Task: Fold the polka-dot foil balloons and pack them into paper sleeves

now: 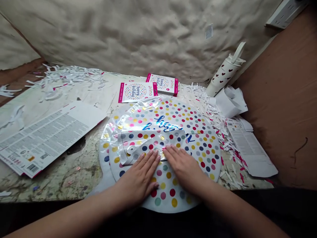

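Observation:
Flat foil balloons [203, 142], round and white with coloured dots and blue lettering, lie stacked at the table's front edge. On top, a folded dotted balloon [151, 137] forms a narrow strip across the middle. My left hand [138, 177] presses flat on its lower edge, fingers stretched out and thumb apart. Beside it, my right hand [184, 167] also lies flat, its fingertips touching the fold. Neither hand grips anything. Just behind the balloons sit small printed packs [137, 92] with pink edges, some of them piled up.
Printed card sheets [52, 135] lie at left, and a folded printed card [250, 145] at right. Paper shreds [71, 76] cover the back left; more lie at right. A white tumbler [224, 74] with hearts stands by crumpled paper [231, 102]. Walls close off the back and right.

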The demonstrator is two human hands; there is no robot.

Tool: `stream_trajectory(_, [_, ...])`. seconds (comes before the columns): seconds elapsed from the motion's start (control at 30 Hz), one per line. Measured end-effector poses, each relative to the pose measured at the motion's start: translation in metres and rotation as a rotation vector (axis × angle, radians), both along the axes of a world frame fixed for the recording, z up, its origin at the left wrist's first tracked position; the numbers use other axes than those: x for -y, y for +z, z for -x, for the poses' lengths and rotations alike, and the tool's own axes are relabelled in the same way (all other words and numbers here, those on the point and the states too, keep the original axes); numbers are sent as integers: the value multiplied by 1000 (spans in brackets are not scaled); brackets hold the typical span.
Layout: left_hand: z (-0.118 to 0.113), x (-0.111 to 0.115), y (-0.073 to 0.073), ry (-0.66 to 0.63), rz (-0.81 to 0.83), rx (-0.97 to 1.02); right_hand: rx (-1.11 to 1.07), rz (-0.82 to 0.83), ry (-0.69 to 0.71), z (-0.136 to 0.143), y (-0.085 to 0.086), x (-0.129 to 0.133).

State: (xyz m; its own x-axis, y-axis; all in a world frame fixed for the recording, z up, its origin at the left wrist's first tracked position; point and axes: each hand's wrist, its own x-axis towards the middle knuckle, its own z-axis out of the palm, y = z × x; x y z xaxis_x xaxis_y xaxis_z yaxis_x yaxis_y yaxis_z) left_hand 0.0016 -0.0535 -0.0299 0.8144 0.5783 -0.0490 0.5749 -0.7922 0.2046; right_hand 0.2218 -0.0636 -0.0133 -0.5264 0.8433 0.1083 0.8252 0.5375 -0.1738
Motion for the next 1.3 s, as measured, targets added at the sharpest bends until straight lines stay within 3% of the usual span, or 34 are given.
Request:
stream_trajectory(0.13, [-7,-4,7,45,22,-39,147,-170,-136,-13,-1,1])
stream_trajectory(0.27, [-16,-15,17,168,10,-169,-40,-401,165,-9,11,26])
stream_trajectory(0.3, [-16,-18,19,198,12,-199,-123,-421,169,-9,11,32])
stream_trajectory(0.33, [-15,-22,20,223,21,-210,-212,-411,104,-10,8,37])
stream_trajectory(0.4, [-12,-28,20,233,66,-153,-378,-303,-187,-19,-3,39])
stream_trajectory(0.47, [-9,-33,18,132,139,-33,-464,-124,-438,-32,-17,34])
stream_trajectory(0.5, [-9,-35,16,50,168,18,-470,-55,-480,-38,-22,31])
stream_trajectory(0.57, [-10,-37,13,-113,193,54,-427,-40,-389,-46,-29,25])
stream_trajectory(0.7, [-13,-37,7,-270,146,18,-235,-237,183,-46,-24,20])
stream_trajectory(0.77, [-10,-34,4,-301,120,26,-163,-201,381,-45,-19,19])
stream_trajectory(0.83, [-4,-30,1,-314,107,79,-202,-50,408,-45,-15,17])
stream_trajectory(0.9, [2,-27,1,-294,138,197,-349,162,325,-47,-11,12])
stream_trajectory(0.97, [3,-30,7,-159,277,332,-515,389,173,-49,-6,4])
stream_trajectory(1.0, [1,-34,12,-28,395,372,-577,486,64,-50,-4,-2])
stream_trajectory(1.13, [-19,-60,32,628,948,371,-641,665,-445,-47,1,-30])
stream_trajectory(1.23, [-33,-76,37,875,1185,359,-609,519,-603,-38,3,-45])
stream_trajectory(1.3, [-38,-80,34,903,1229,343,-507,255,-477,-28,4,-49])
